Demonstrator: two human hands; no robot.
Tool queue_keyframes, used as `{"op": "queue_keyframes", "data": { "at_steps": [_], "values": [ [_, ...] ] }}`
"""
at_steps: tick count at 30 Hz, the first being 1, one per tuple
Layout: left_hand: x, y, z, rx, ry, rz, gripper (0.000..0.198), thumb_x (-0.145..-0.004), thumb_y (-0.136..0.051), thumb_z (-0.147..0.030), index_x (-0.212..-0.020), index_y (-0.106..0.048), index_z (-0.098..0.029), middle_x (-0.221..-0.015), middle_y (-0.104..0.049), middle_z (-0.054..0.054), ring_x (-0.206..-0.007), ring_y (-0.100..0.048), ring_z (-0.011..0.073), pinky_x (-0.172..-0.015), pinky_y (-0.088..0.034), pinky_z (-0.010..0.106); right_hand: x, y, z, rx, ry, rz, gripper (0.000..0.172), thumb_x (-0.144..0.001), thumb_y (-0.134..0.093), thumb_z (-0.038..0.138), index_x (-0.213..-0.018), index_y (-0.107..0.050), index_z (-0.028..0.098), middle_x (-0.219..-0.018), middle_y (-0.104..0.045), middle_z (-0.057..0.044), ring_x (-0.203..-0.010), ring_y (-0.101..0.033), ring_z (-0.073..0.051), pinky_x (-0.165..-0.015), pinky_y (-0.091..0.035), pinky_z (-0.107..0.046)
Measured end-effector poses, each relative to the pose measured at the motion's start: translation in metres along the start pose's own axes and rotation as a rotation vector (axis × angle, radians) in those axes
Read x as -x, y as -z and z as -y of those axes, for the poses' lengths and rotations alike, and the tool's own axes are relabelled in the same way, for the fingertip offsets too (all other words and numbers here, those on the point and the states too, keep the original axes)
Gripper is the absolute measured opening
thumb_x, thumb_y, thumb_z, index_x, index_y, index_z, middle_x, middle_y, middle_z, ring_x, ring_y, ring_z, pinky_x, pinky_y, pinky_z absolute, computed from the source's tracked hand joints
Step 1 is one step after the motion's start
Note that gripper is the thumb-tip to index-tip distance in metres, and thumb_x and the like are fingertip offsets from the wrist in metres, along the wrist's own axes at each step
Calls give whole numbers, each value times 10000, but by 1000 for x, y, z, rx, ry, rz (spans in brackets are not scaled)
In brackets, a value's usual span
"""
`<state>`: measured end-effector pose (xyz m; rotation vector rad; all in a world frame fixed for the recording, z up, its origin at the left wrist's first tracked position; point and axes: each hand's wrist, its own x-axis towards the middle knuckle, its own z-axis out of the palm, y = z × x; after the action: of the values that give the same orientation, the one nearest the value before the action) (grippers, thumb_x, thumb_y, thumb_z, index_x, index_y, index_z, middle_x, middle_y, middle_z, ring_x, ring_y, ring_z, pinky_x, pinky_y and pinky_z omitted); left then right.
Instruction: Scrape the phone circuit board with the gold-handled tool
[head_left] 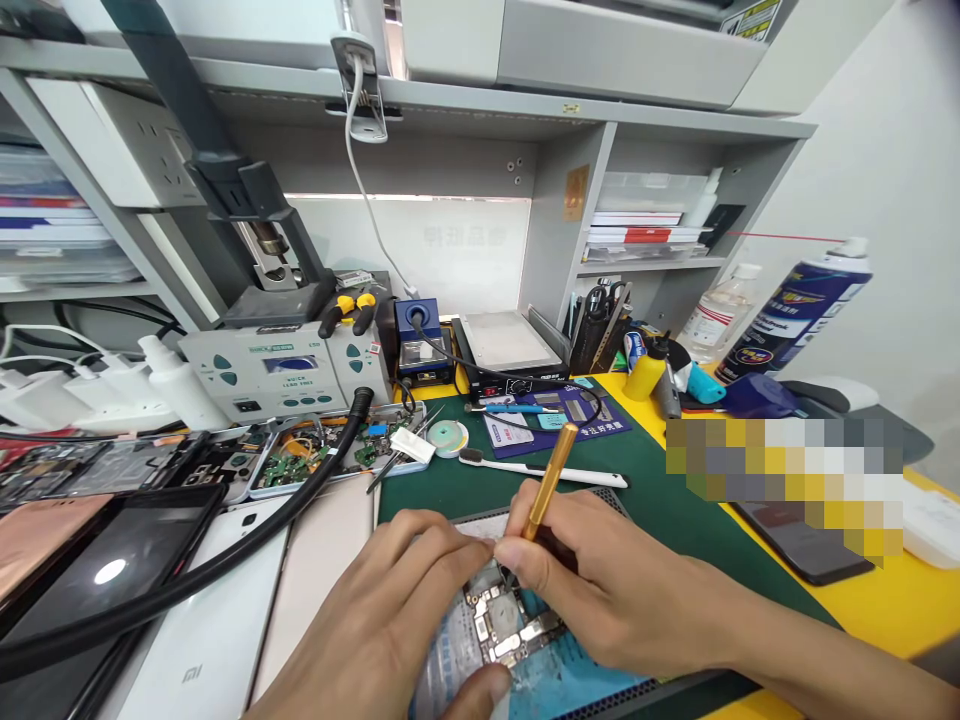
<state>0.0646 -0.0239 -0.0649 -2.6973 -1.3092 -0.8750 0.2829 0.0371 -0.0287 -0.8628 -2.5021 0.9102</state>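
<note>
1. Right hand (600, 570): grip closed on a slim golden metal pen-shaped tool (551, 485).
2. Small irregular silver-and-dark circuit board (510, 640): between the hands, over a light-blue mat (551, 680).
3. Left hand (390, 590): beside the board, fingers bent; cannot tell its grip.

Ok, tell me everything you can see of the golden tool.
The golden tool is a slim, shiny rod that looks metallic. The right hand holds it like a pen, upper end leaning right in the picture. The grip hides much of its lower part, which slants down toward the circuit board; contact is unclear.
</note>
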Motion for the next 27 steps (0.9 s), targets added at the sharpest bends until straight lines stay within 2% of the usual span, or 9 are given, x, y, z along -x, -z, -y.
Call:
{"op": "queue_keyframes", "data": {
  "at_steps": [7, 11, 15, 23, 27],
  "values": [
    [2, 0, -4, 22, 39, 10, 530, -792, -689, -261, -1297, -530, -265, -1201, -670, 31, -1161, -586, 248, -976, -547, 359, 1, 1, 0, 16, 33, 37, 163, -1051, -424, 281, -923, -495, 209, -844, -569, 1, -742, -521, -156, -718, -403, -281],
    [1, -3, -6, 38, 95, -49, 518, -790, -710, -385, -1278, -600, -252, -1144, -691, 71, -1150, -593, 295, -952, -567, 402, 2, -1, -1, 14, -12, 35, 169, -1053, -440, 313, -955, -531, 209, -859, -601, -14, -769, -560, -168, -689, -395, -272],
    [-1, -5, -7, 42, 111, -57, 534, -795, -706, -453, -1282, -613, -255, -1125, -694, 78, -1136, -597, 299, -957, -568, 414, 2, -2, -3, 5, 6, -9, 187, -1037, -488, 345, -918, -543, 213, -779, -562, 7, -688, -528, -148, -639, -378, -252],
    [3, -1, -3, 52, 60, 14, 498, -797, -693, -280, -1282, -580, -265, -1153, -689, 55, -1108, -611, 256, -940, -570, 357, 2, -3, -6, -25, 17, -38, 176, -1011, -552, 344, -894, -557, 212, -718, -524, 28, -630, -478, -129, -598, -356, -237],
    [4, -4, -5, 48, 96, -5, 491, -806, -700, -366, -1274, -605, -251, -1132, -692, 76, -1109, -607, 282, -935, -574, 389, 3, -4, -7, -62, 1, -32, 208, -1005, -560, 375, -881, -566, 208, -784, -570, 5, -694, -527, -140, -608, -367, -237]
  ]
}}
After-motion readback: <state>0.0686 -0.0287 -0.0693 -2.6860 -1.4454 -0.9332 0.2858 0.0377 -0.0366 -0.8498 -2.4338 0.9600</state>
